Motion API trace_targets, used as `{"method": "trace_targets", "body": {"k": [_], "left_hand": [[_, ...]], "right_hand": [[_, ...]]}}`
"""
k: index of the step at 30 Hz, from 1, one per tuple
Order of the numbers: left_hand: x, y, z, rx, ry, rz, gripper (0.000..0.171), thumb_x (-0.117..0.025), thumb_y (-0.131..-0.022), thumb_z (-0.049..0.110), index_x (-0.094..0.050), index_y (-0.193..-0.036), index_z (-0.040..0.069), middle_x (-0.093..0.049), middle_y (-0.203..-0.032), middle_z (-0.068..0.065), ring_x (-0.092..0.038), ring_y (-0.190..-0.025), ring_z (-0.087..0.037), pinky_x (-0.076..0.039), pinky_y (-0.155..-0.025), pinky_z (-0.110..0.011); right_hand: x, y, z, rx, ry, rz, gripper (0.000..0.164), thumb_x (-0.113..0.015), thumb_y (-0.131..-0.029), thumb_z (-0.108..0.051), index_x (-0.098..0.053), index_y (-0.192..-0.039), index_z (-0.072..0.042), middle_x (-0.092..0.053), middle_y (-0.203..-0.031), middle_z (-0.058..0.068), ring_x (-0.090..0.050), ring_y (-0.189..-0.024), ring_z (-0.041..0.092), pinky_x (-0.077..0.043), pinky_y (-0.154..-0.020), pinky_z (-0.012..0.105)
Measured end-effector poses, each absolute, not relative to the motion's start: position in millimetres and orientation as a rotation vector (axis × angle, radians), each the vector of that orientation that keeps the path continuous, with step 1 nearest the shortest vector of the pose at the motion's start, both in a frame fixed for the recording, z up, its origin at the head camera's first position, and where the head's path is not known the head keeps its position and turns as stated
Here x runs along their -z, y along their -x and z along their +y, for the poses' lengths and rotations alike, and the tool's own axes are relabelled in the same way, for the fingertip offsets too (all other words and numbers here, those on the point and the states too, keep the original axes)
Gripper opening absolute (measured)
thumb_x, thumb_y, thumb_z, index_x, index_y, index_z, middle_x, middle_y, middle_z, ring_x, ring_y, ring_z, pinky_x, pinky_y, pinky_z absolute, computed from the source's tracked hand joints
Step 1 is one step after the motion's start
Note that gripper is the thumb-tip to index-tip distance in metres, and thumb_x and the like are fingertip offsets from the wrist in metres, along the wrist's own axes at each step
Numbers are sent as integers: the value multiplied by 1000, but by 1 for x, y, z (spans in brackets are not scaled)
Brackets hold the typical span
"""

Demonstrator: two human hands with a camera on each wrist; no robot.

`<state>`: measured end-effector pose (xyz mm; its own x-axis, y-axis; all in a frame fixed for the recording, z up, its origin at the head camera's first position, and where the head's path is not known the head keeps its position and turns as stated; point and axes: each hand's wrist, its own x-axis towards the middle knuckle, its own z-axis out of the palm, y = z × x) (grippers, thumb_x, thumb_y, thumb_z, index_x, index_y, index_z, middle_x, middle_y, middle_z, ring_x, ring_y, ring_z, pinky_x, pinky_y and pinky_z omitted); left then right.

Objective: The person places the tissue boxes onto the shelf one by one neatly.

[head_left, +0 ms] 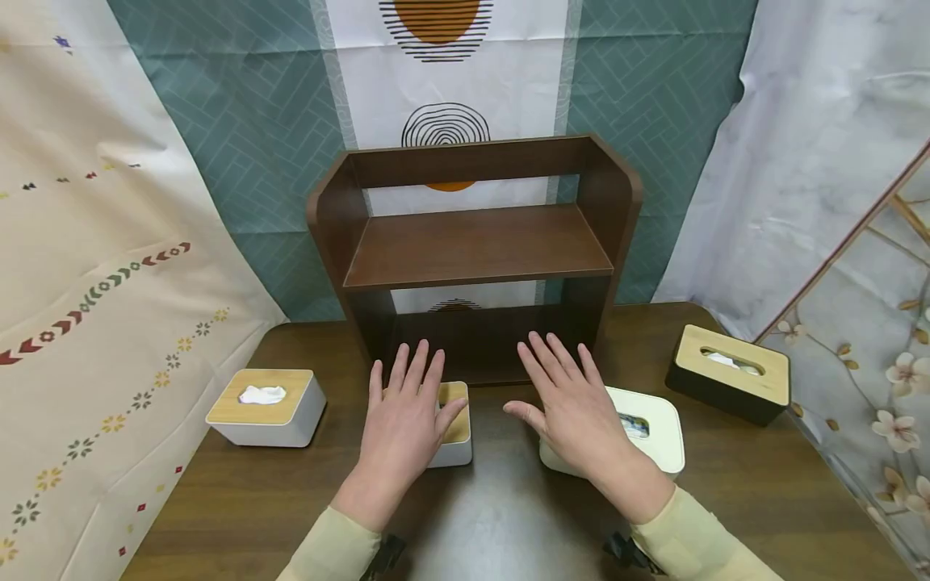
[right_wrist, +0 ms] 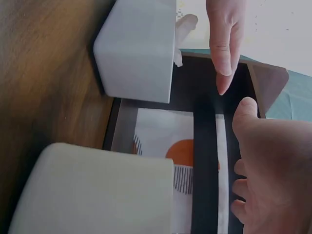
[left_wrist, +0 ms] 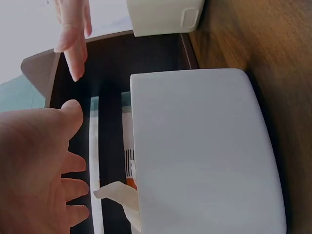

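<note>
My left hand [head_left: 407, 424] hovers above a white tissue box with a wooden lid [head_left: 458, 453], its fingers straight and spread. The hand hides much of that lid. In the left wrist view the white tissue box [left_wrist: 204, 156] stands below the palm, apart from it, with a tissue poking out. My right hand [head_left: 584, 420], also with straight, spread fingers, is over a cream tissue box [head_left: 667, 440] with an oval slot. From the right wrist view, a gap shows between the cream box [right_wrist: 97, 195] and that hand. Neither hand holds anything.
A dark brown two-tier shelf [head_left: 479, 242] stands at the back of the wooden table [head_left: 501, 516]. Another white tissue box with a wooden lid [head_left: 269, 434] sits at left, a black one with a wooden lid [head_left: 715, 387] at right. Patterned cloths [head_left: 254, 145] hang around the table.
</note>
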<state>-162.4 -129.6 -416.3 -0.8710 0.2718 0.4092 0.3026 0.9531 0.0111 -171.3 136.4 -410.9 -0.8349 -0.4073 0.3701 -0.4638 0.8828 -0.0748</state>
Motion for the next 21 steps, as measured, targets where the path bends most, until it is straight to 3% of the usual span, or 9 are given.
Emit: {"method": "trace_targets", "body": {"k": [21], "left_hand": [[422,153,-156,261,315,-2784,75,-65,-108,57,-52,-165,10,-39,-175,-18,-28,-164,-44,-16,-128,-72]], "right_hand": [[431,166,115,-280,-736,-2709,90,-63,-105,-65,-37,-173,-12,-30,-180,10,-27,-166,34,-17,-132,61]]}}
